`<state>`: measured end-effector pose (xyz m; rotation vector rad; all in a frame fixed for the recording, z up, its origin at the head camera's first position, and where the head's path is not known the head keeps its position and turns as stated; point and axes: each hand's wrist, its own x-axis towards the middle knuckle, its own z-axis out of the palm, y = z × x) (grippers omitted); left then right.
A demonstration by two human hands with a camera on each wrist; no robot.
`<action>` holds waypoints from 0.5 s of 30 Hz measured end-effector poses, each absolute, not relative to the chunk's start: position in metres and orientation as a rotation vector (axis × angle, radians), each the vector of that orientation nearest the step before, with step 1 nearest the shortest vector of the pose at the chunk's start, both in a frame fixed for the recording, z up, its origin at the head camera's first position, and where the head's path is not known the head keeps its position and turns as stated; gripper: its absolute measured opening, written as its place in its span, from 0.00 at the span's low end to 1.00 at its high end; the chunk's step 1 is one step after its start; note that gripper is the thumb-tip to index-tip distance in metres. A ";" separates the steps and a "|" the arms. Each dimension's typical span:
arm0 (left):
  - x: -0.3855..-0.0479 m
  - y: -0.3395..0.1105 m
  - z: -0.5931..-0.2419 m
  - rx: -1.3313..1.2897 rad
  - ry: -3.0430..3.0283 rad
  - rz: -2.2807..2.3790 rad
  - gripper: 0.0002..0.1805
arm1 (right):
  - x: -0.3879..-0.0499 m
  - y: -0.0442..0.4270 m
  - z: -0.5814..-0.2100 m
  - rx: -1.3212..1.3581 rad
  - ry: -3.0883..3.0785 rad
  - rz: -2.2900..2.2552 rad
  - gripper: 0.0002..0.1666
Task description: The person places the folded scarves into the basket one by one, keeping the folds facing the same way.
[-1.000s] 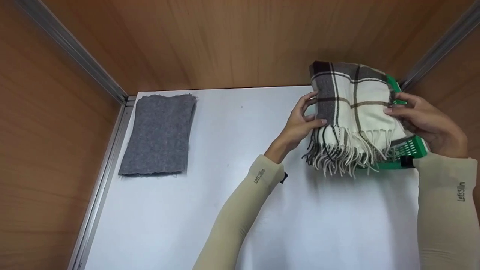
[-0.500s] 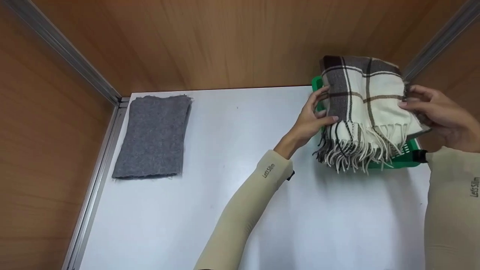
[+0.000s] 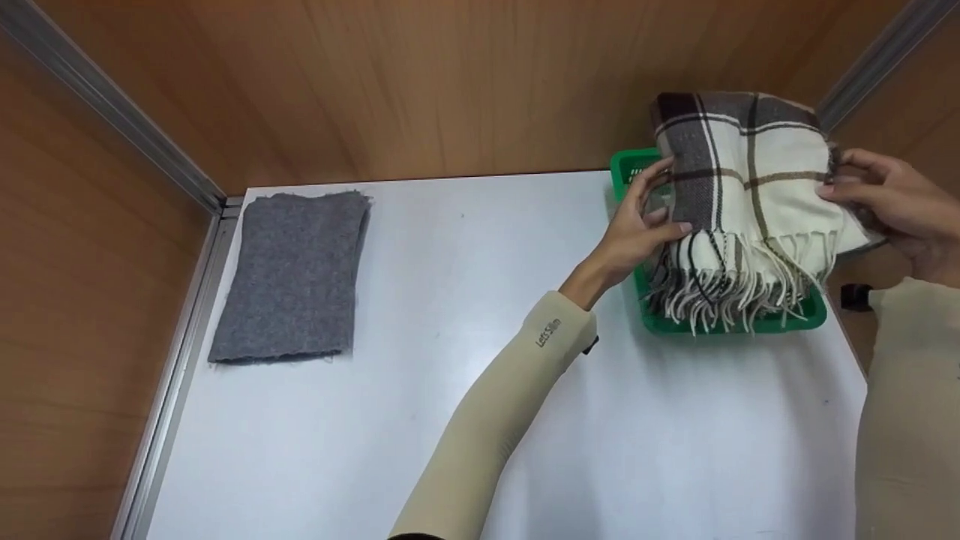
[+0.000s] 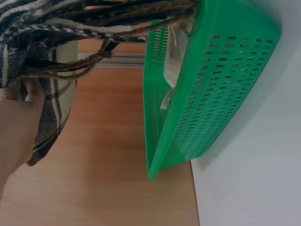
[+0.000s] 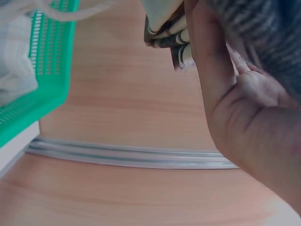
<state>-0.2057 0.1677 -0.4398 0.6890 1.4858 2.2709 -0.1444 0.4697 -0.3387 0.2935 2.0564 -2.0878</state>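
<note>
A folded plaid scarf (image 3: 780, 172) in white, grey and brown hangs over the green basket (image 3: 739, 325), its fringe toward the near rim. My left hand (image 3: 630, 232) holds its left edge, thumb on top and fingers beneath. At the opposite edge my right hand (image 3: 892, 199) pinches it between thumb and fingers. The left wrist view shows the scarf (image 4: 61, 92) apart from the basket's side wall (image 4: 221, 80). Inside the basket (image 5: 56, 84) lies some pale cloth (image 5: 16, 66), seen in the right wrist view.
A folded grey cloth (image 3: 296, 277) lies on the left of the white table (image 3: 450, 300). Wooden panels (image 3: 450, 90) stand behind and on both sides, with metal rails (image 3: 169, 142) at the corners.
Both hands have carried the scarf to the right and slightly back relative to the basket. More of the basket's left side and near rim shows. The view has shifted a little.
</note>
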 end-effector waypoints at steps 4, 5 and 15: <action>-0.207 0.172 -0.440 0.730 1.447 2.298 0.48 | -0.145 0.472 -0.335 0.277 2.045 -2.142 0.15; -0.207 0.173 -0.440 0.741 1.434 2.304 0.48 | -0.145 0.472 -0.334 0.277 2.038 -2.151 0.15; -0.218 0.180 -0.468 0.659 1.735 2.182 0.48 | -0.156 0.465 -0.368 0.185 2.544 -1.845 0.15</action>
